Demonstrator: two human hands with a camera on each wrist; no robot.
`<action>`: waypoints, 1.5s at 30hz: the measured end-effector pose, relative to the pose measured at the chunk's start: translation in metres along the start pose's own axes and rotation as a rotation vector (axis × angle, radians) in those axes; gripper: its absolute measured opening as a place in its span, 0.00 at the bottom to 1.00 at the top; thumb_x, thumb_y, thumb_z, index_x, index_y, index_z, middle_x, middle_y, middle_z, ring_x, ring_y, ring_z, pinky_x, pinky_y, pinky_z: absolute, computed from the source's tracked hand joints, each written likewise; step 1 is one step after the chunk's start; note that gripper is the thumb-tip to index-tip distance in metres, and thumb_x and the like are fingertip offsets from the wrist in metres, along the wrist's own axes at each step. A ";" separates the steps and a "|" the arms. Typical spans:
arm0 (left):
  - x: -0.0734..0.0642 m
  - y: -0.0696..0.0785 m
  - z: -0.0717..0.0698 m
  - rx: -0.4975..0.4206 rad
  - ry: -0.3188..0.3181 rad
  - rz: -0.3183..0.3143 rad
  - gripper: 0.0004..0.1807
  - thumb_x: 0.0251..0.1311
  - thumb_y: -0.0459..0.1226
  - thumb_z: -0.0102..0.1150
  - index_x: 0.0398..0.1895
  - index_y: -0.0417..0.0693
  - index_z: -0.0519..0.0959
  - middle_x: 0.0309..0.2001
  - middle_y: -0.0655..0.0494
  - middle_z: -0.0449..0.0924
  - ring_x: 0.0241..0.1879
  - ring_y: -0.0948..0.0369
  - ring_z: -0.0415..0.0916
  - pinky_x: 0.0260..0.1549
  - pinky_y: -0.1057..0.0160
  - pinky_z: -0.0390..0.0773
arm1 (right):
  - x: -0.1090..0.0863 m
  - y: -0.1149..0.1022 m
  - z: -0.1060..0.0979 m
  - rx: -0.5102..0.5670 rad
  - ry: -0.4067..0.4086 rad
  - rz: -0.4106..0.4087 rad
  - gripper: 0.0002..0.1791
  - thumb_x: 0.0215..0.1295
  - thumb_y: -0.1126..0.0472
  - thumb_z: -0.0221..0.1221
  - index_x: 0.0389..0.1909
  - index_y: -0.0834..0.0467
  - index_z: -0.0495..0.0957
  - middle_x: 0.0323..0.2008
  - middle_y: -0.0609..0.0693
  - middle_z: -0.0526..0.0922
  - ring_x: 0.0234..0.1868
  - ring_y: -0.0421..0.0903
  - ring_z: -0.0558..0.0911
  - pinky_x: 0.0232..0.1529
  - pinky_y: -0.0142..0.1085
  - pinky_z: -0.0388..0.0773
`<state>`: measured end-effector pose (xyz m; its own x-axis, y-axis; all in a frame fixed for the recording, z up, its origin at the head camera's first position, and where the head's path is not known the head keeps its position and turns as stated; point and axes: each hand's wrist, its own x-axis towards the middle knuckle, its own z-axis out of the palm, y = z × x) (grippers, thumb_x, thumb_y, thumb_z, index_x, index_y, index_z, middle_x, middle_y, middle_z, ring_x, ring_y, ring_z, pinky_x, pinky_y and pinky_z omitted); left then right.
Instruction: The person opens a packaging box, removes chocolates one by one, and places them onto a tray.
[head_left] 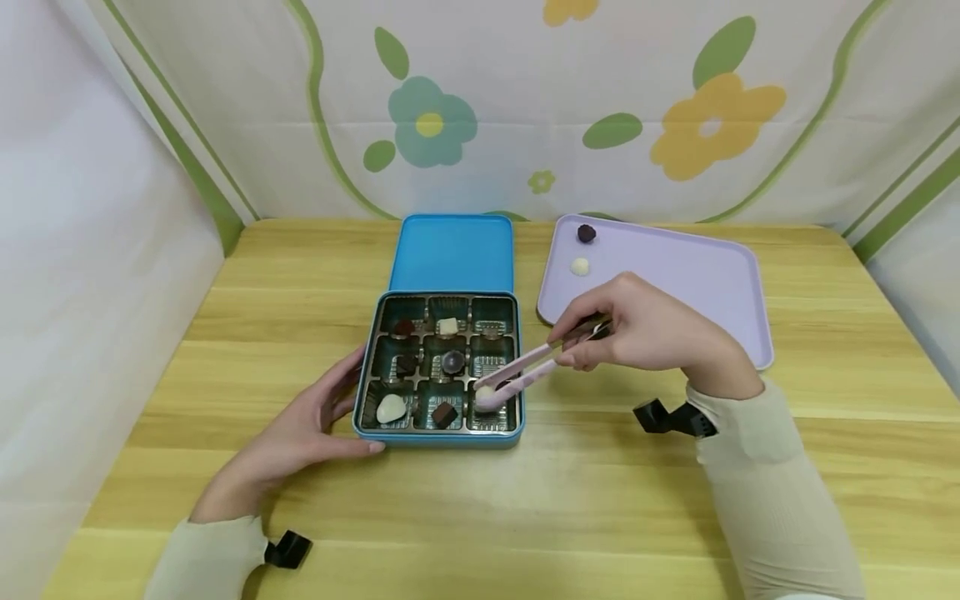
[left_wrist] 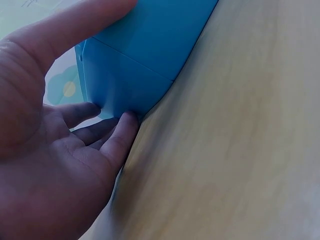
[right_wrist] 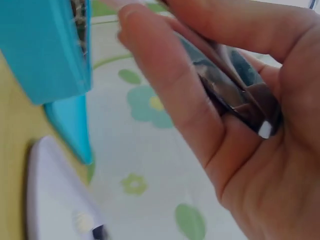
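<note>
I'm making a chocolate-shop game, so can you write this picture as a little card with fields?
Left grip: holds the blue box at its near left corner
Right grip: holds pink tongs
Box, near row, left: cream chocolate
Box, near row, middle: brown chocolate
Box, near row, right: pale chocolate at the tongs' tips
Lavender tray: dark chocolate and white chocolate
Blue lid: lies behind the box
</note>
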<state>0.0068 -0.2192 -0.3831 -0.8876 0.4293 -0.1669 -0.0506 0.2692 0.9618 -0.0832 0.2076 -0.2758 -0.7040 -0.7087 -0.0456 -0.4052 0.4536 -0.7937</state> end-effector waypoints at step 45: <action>0.000 -0.006 -0.002 0.028 -0.002 0.008 0.66 0.56 0.32 0.81 0.90 0.66 0.45 0.89 0.48 0.46 0.86 0.43 0.45 0.68 0.83 0.64 | -0.067 0.106 -0.041 0.240 0.510 0.461 0.18 0.70 0.61 0.72 0.56 0.64 0.87 0.37 0.45 0.94 0.36 0.44 0.93 0.43 0.38 0.92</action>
<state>0.0058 -0.2228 -0.3885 -0.8870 0.4332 -0.1596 -0.0304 0.2901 0.9565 -0.1028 0.3256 -0.3324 -0.9804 -0.1073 -0.1655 0.0962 0.4726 -0.8760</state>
